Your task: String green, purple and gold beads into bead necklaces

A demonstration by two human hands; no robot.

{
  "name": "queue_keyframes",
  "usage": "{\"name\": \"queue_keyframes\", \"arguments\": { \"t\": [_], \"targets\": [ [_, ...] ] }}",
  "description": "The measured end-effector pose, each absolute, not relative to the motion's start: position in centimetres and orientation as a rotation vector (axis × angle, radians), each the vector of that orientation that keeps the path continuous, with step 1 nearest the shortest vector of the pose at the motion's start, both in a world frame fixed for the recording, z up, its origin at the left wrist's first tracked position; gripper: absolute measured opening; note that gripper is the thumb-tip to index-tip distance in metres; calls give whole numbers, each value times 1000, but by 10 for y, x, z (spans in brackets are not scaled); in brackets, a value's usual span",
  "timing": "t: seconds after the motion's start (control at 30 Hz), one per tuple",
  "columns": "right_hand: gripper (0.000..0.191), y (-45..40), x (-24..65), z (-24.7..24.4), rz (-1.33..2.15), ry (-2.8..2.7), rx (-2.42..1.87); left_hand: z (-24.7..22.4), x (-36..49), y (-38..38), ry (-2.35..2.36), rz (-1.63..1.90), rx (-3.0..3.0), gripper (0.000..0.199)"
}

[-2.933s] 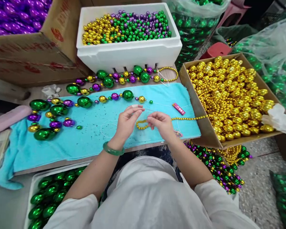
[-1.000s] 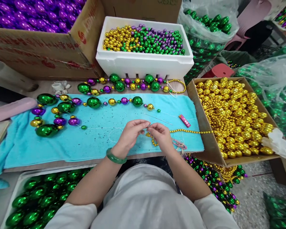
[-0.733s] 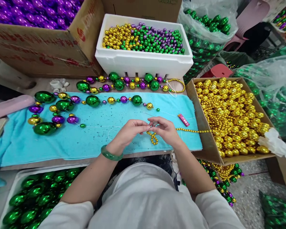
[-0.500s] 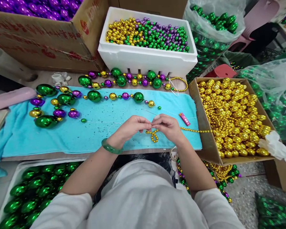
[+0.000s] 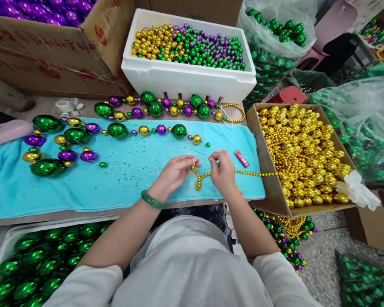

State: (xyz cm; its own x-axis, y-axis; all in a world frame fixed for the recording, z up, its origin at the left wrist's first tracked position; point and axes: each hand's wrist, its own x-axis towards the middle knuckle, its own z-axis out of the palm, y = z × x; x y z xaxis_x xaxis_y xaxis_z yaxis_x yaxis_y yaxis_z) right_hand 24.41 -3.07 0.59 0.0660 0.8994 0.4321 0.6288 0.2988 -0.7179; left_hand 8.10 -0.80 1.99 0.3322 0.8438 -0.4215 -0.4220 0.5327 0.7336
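Observation:
My left hand (image 5: pixel 176 171) pinches the end of a thin gold bead chain (image 5: pixel 198 184) between thumb and fingertips. The chain dips in a small loop onto the blue towel, passes behind my right hand and runs into the cardboard box at the right. My right hand (image 5: pixel 223 170) is closed, its fingertips at the right end of a thin needle (image 5: pixel 198 151) that points left. A string of large green, purple and gold beads (image 5: pixel 117 130) lies in a bend on the towel. White thread (image 5: pixel 131 166) trails from its lower end toward my left hand.
Behind the blue towel (image 5: pixel 141 187) stands a white foam box (image 5: pixel 188 79) of small beads. A cardboard box (image 5: pixel 270 181) of gold beads is at the right. A finished-looking bead strand (image 5: pixel 155 109) and a small pink packet (image 5: pixel 241 158) lie nearby. Green beads (image 5: pixel 51 264) fill a lower-left tray.
My hands have moved apart from each other. The left keeps the gold chain's end, now visible between them, and the right has come to the needle's end. The view has shifted slightly right.

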Motion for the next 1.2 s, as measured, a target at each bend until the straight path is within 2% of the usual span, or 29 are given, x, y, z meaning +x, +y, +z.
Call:
{"name": "queue_keyframes", "arguments": {
  "t": [0.13, 0.33, 0.47, 0.6, 0.7, 0.9, 1.03, 1.13, 1.2],
  "targets": [
    [16, -42, 230, 1, 358, -1889, -1376, 15, 90, -11, 996, 1003, 668, 27],
    [14, -37, 242, 18, 592, -1784, -1292, 14, 82, -10, 1126, 885, 1324, 11],
    [15, -26, 247, 20, 838, -1505, -1367, 16, 81, -11, 1014, 797, 1177, 16],
    [22, -28, 242, 16, 1317, -1117, -1363, 14, 84, -13, 956, 864, 918, 19],
    [28, -32, 234, 11, 1451, -980, -1347, 12, 85, -13, 1002, 950, 952, 15],
    [20, -36, 217, -1, 1262, -950, -1408, 12, 90, -15, 1242, 1082, 1269, 8],
    [10, -39, 221, 2, 915, -1317, -1429, 12, 88, -15, 1367, 1110, 1470, 8],
    [21, -37, 236, 12, 552, -1767, -1278, 12, 82, -12, 1282, 1006, 1542, 10],
    [27, -33, 247, 18, 473, -1963, -1161, 14, 77, -11, 1194, 943, 1577, 10]
  ]
}}
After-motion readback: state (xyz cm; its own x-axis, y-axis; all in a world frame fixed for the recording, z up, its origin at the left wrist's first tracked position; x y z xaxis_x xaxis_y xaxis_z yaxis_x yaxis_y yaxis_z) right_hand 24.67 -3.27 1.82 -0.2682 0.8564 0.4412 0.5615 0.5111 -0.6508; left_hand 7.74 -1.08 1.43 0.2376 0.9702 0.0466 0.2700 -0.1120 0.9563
